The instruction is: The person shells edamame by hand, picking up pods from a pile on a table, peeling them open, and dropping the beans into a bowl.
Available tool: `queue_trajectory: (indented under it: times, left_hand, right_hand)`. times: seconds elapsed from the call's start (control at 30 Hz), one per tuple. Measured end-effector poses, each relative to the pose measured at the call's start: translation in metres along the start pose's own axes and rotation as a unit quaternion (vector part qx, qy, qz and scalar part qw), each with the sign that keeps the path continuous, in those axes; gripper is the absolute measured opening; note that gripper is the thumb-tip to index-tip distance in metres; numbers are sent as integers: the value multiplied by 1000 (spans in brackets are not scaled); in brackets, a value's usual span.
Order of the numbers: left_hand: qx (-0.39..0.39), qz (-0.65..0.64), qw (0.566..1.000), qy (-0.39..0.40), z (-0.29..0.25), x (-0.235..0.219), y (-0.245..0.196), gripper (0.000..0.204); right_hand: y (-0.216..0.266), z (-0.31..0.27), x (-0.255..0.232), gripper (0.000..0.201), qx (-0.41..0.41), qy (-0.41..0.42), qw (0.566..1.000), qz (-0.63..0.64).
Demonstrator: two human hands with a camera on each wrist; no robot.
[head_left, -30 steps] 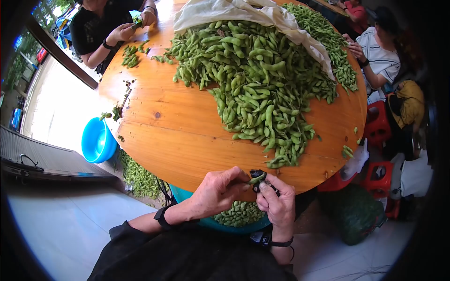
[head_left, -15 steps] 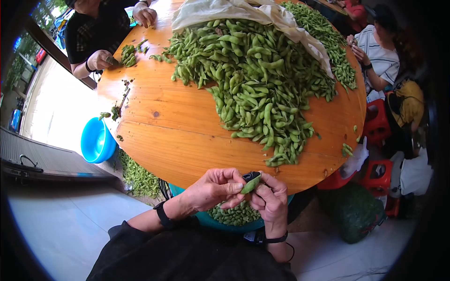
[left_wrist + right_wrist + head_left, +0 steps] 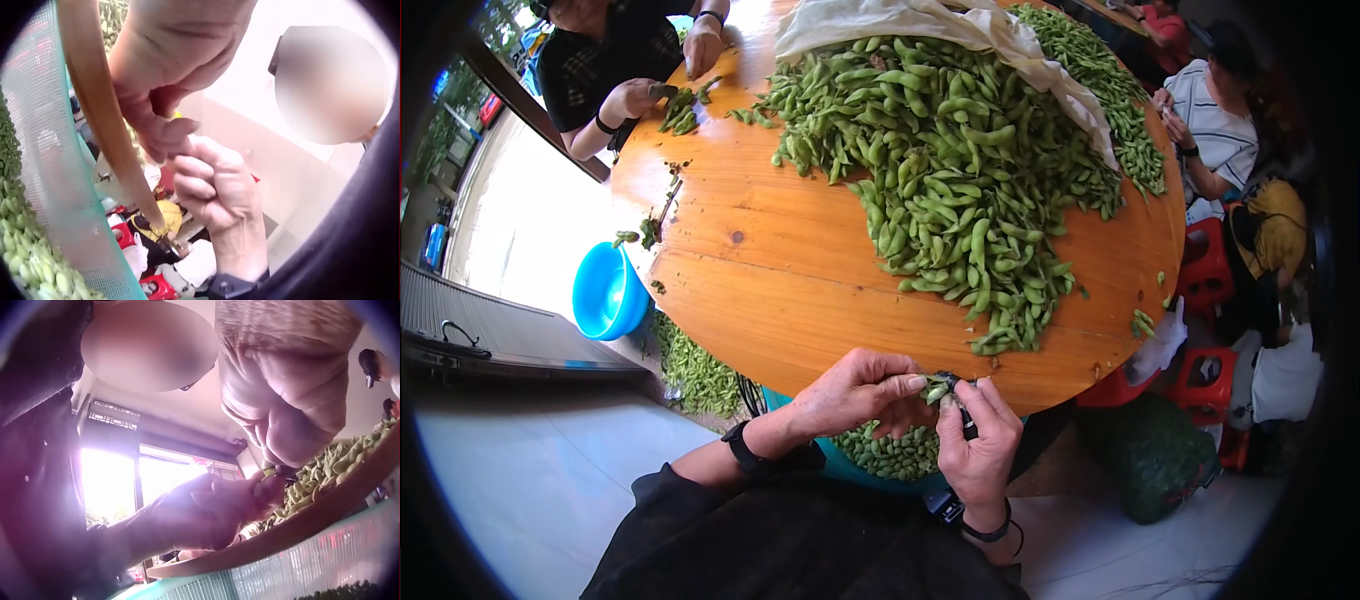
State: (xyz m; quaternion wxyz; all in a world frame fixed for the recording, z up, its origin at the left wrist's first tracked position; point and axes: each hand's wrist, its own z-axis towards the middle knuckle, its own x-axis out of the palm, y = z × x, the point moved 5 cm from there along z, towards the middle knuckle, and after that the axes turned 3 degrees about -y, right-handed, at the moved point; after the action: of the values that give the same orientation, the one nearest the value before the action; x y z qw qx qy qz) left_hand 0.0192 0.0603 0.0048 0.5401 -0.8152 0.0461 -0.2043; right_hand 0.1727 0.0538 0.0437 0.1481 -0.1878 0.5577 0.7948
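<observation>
In the head view my left hand (image 3: pixel 855 395) pinches a green soybean pod (image 3: pixel 936 388) between thumb and fingers, just off the table's near edge. My right hand (image 3: pixel 982 445) meets it there, its thumb and fingers curled round a small black tool (image 3: pixel 949 379) at the pod's right end. The tool's kind cannot be told. Below the hands stands a teal mesh basket (image 3: pixel 62 162) with shelled green beans (image 3: pixel 888 452) in it. Both wrist views show the two hands fingertip to fingertip, their fingers covering most of the pod.
A large heap of soybean pods (image 3: pixel 960 170) covers much of the round wooden table (image 3: pixel 800 300), a pale cloth (image 3: pixel 920 25) along its back. Pods lie on the floor beside a blue basin (image 3: pixel 608 292). Other people sit around the table; red stools (image 3: pixel 1203 265) stand at right.
The pod has turned from a slant, its broad side showing, to nearly level between my fingertips. The person across the table has lowered both hands from the air to the pods at the table's edge.
</observation>
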Motion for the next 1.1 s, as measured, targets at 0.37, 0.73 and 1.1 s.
queue_trajectory:
  times: [0.37, 0.73, 1.1]
  left_hand:
    - [8, -149, 989, -7, 1, 17, 18, 18]
    - [49, -80, 994, -54, -4, 20, 16, 16]
    - [130, -31, 990, -49, -5, 18, 10, 15]
  right_hand:
    - [8, -12, 13, 20, -67, -54, 986, -140]
    - [-15, 3, -10, 18, 19, 12, 1000, -21]
    - [-43, -6, 2, 39, 306, 128, 884, 329]
